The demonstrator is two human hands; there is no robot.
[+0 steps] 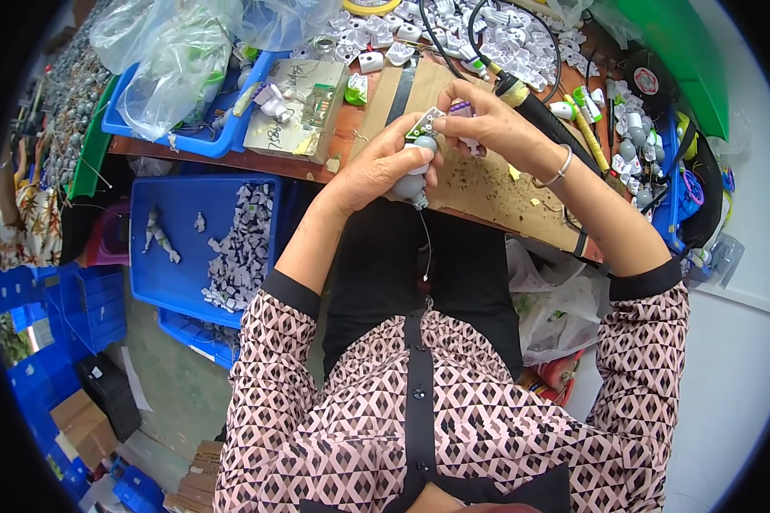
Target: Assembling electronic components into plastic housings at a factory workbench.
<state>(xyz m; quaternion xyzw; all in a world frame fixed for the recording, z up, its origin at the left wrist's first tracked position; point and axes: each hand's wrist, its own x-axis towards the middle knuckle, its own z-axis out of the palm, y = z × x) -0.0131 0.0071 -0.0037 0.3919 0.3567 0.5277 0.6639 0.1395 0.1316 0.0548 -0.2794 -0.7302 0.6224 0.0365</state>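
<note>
Head view: L hand (376, 171) + R hand (496, 128) meet upper mid, over near edge of bench (348, 122).
L hand: closed round grey toy (411, 184), thumb across its front.
Grey toy: btwn the hands, at bench edge; rounded grey segs, white band, thin cord (428, 248) hanging below w/ small white tip.
R hand: fingers bent in, nearly shut on small purple-white pc (462, 109), partly hidden; thumb + index right by white dotted pc (425, 125) at toy's top.
Dots on pc: small, dark; print or holes, can't tell.
Box writing: grey-white box (293, 120), L of hands, has dark handwritten marks on side facing wearer; green-marked pc (319, 103) + white-purple toy pc (272, 101) on top.
Round label: red-on-white, on dark round item (631, 75) far R; too small to read.
Bench mid: cardboard (496, 201) under R hand, dark specks; black rod-shaped tool (556, 132) + yellow stick (592, 137) to R.
Bench back: heap of white pcs (505, 38).
L side: blue crate (121, 107) w/ clear bag (180, 77); lower blue tray (167, 278) w/ many small white parts (244, 244).
</note>
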